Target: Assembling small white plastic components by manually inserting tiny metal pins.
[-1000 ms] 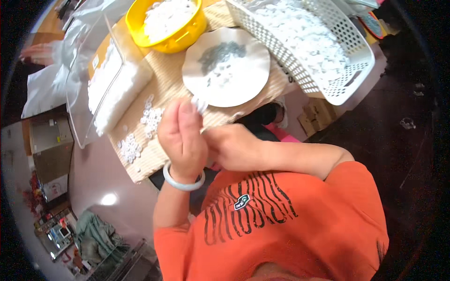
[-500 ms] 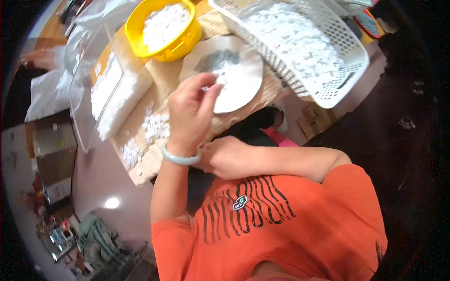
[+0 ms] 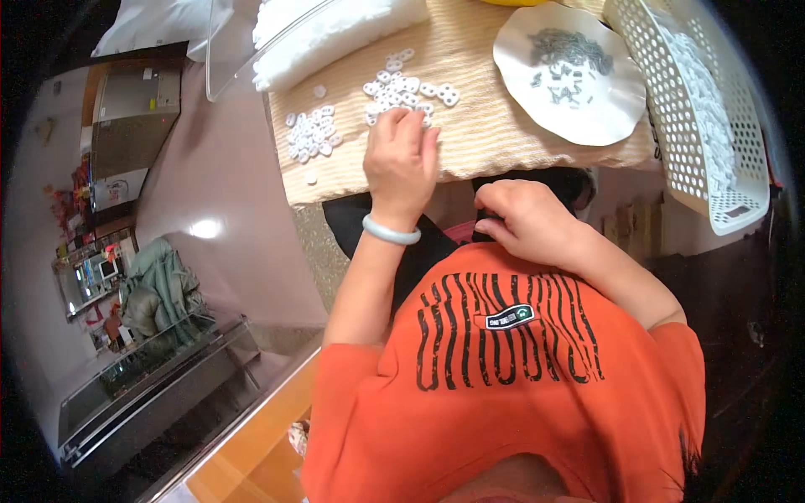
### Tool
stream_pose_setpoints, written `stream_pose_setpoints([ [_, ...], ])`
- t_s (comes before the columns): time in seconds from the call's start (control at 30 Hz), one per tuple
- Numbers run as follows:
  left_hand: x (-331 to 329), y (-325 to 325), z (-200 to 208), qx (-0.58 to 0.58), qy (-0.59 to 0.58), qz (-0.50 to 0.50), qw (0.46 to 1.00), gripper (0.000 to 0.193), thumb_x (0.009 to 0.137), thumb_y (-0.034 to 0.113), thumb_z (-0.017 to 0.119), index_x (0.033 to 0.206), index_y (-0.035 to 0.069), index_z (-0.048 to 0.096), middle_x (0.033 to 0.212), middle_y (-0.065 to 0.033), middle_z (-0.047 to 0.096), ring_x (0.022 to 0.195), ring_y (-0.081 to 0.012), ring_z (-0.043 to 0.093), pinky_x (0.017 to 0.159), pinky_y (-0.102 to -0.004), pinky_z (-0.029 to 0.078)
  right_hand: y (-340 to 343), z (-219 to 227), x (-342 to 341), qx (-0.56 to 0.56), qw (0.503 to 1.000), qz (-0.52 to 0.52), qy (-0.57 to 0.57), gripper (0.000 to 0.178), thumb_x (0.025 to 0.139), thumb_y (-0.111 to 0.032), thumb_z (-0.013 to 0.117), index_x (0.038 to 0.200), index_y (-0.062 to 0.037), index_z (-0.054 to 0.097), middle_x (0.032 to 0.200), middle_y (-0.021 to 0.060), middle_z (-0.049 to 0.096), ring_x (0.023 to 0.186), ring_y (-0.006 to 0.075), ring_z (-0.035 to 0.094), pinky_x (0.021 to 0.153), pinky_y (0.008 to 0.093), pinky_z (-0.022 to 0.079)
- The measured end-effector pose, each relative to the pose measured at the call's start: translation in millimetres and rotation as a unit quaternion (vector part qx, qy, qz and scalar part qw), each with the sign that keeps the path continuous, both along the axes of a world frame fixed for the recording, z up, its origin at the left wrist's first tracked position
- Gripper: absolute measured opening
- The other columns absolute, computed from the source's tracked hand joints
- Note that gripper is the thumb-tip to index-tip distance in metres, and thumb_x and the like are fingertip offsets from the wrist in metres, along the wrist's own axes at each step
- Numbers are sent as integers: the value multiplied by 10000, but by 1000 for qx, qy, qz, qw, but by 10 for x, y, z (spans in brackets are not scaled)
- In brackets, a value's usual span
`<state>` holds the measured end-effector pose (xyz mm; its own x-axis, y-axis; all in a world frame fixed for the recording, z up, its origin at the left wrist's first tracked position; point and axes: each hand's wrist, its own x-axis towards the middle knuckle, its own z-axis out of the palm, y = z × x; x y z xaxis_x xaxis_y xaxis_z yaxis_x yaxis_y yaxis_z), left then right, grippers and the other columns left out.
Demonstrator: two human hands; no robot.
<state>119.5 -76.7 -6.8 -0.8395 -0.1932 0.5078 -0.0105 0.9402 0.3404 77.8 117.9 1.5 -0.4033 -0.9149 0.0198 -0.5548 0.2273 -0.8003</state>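
My left hand (image 3: 401, 163), with a pale bangle (image 3: 392, 230) at its wrist, is over the near edge of a loose pile of small white pieces with holes (image 3: 394, 90). Its fingers are bent down and drawn together at the pile; what lies between the tips is hidden. Left of it is a second, denser pile of similar white pieces (image 3: 312, 134). My right hand (image 3: 530, 220) is curled closed in front of my orange shirt, near the table edge, its contents hidden. Beyond it lies a wavy-edged white dish (image 3: 608, 117) with small grey pieces (image 3: 570, 50).
A striped tan cloth (image 3: 478, 138) covers the table. On the right stands a white perforated basket (image 3: 683, 151) of pale pieces. At the back left, a clear container (image 3: 220, 63) has white pieces (image 3: 335, 38) beside it. A yellow rim (image 3: 513, 2) shows at the top.
My left hand has gone from over the white dish to the pile of white pieces. My right hand has come away from the left wrist. The view has swung left and nearer.
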Motion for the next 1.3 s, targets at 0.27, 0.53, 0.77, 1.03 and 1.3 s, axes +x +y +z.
stream_pose_setpoints([
  [0.27, -388, 119, 9, -54, -57, -16, 997, 138, 717, 144, 662, 812, 61, 605, 797, -104, 571, 734, -284, 560, 646, -372, 460, -24, -35, -2, -3, 1000, -8, -3, 189, 730, -122, 649, 840, -17, 538, 738, 137, 564, 727, 324, 569, 631, 400, 452],
  [0.53, -380, 87, -76, -88, -25, -36, 995, 70, 738, 61, 602, 707, 54, 540, 701, -101, 516, 659, -283, 523, 575, -377, 435, -21, 68, -29, 9, 999, -20, -26, 188, 724, -140, 647, 791, -11, 527, 749, 156, 573, 760, 343, 582, 673, 422, 466],
  [0.77, -35, 366, 285, 614, -98, -46, 782, 94, 860, 62, 569, 922, -9, 576, 780, -21, 608, 638, -39, 488, 559, -189, 405, -11, 33, -50, -181, 937, -231, -191, 181, 758, -121, 664, 874, -11, 580, 739, 99, 587, 641, 178, 578, 604, 279, 460],
  [1.03, 148, 567, 275, 87, 71, -150, 982, 221, 713, 11, 634, 929, 7, 586, 861, -121, 582, 676, -280, 586, 583, -335, 482, 37, 128, -29, -238, 849, -230, -412, 128, 856, -124, 603, 892, -7, 563, 735, -21, 563, 633, 34, 494, 562, 171, 407],
  [1.3, 168, 676, 353, 193, 77, -165, 964, 244, 682, -41, 650, 909, 30, 600, 849, -112, 579, 644, -229, 591, 552, -301, 488, 66, 170, -25, -275, 804, -223, -478, 130, 848, -137, 611, 896, -21, 578, 746, -11, 582, 620, 35, 507, 551, 168, 414],
])
